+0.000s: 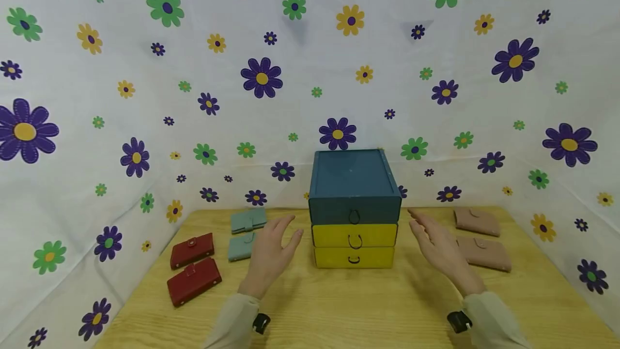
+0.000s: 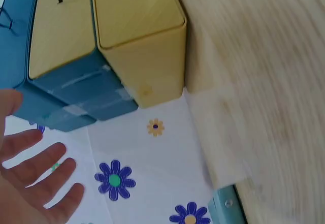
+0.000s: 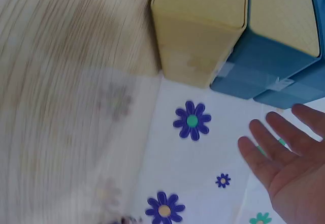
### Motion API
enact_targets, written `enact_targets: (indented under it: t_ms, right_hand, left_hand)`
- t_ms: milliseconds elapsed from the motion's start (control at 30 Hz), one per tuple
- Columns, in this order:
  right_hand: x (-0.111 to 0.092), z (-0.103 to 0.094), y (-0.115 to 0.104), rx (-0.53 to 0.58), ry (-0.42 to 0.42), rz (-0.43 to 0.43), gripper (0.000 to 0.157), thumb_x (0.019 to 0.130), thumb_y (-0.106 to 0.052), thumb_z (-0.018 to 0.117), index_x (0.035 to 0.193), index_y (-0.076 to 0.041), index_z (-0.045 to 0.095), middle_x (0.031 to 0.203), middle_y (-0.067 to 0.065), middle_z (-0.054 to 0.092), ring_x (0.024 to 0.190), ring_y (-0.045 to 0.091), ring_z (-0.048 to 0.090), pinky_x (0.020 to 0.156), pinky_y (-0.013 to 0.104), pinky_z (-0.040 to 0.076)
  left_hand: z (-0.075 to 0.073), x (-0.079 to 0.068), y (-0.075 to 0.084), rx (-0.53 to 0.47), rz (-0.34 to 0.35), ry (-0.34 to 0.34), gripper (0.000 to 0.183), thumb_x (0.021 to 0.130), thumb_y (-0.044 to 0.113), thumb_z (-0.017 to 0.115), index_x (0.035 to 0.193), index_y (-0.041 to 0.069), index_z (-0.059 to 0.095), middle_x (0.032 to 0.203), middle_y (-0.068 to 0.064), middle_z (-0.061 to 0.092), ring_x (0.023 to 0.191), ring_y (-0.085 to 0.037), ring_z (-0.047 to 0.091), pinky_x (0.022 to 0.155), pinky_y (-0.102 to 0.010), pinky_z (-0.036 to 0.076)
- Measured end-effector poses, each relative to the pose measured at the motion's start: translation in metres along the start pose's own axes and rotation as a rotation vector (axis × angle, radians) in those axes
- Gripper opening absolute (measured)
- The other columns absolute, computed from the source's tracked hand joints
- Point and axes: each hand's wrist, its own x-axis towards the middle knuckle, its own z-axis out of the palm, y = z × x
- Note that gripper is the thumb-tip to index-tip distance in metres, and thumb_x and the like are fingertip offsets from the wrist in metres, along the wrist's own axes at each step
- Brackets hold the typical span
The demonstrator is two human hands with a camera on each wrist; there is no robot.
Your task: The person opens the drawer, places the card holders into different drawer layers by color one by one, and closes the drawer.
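A stack of drawer boxes (image 1: 356,174), blue on top with two yellow fronts below, stands at the back middle of the table. Each front carries a small dark loop pull. To its left my left hand (image 1: 272,252) is held up with relaxed fingers, holding nothing and overlapping the light-blue wallets in the head view. My right hand (image 1: 443,249), fingers extended, hovers on the other side of the stack and partly covers a pinkish-brown wallet (image 1: 484,253). Both wrist views show the spread fingers beside the boxes, apart from them.
Two red wallets (image 1: 195,281) lie at the table's left, near two light-blue wallets (image 1: 248,221). Another pinkish-brown wallet (image 1: 477,221) lies at the back right. A white flowered cloth (image 1: 300,106) hangs behind and along both sides of the wooden table (image 1: 349,306).
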Motion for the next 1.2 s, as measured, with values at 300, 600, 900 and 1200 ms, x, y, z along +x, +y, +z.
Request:
enact_targets:
  t_ms: [300, 600, 900, 1200]
  right_hand:
    - [0.014, 0.0, -0.014, 0.267, 0.118, 0.023, 0.048, 0.108, -0.034, 0.034, 0.14, -0.003, 0.051, 0.136, 0.02, 0.057, 0.119, 0.034, 0.059, 0.097, 0.05, 0.05]
    - [0.04, -0.012, -0.03, 0.563, 0.147, -0.033, 0.041, 0.105, -0.024, 0.045, 0.134, 0.005, 0.053, 0.133, 0.027, 0.055, 0.105, -0.005, 0.06, 0.086, 0.015, 0.053]
    - [0.064, -0.025, -0.046, 0.497, 0.047, 0.056, 0.041, 0.101, -0.029, 0.055, 0.133, -0.003, 0.059, 0.132, 0.018, 0.058, 0.103, 0.004, 0.062, 0.088, 0.023, 0.055]
    - [0.078, -0.039, -0.049, 0.46, -0.101, 0.135, 0.049, 0.099, -0.036, 0.059, 0.139, -0.008, 0.055, 0.144, 0.017, 0.051, 0.127, 0.035, 0.054, 0.104, 0.047, 0.046]
  left_hand:
    - [0.008, 0.007, 0.012, -0.044, 0.156, 0.244, 0.01, 0.088, 0.013, 0.073, 0.098, 0.009, 0.074, 0.093, -0.005, 0.073, 0.085, -0.021, 0.068, 0.073, -0.037, 0.057]
    - [0.015, 0.012, 0.028, -0.059, 0.221, 0.264, 0.006, 0.086, 0.012, 0.074, 0.092, 0.01, 0.074, 0.085, -0.002, 0.072, 0.076, -0.015, 0.065, 0.068, -0.03, 0.056]
    - [0.016, 0.02, 0.046, -0.061, 0.294, 0.222, 0.006, 0.088, 0.014, 0.072, 0.094, 0.012, 0.072, 0.089, -0.001, 0.07, 0.08, -0.014, 0.065, 0.072, -0.028, 0.056]
    - [0.024, 0.023, 0.065, -0.1, 0.342, 0.121, 0.014, 0.088, 0.015, 0.073, 0.102, 0.011, 0.073, 0.1, -0.001, 0.067, 0.091, -0.014, 0.063, 0.081, -0.025, 0.056]
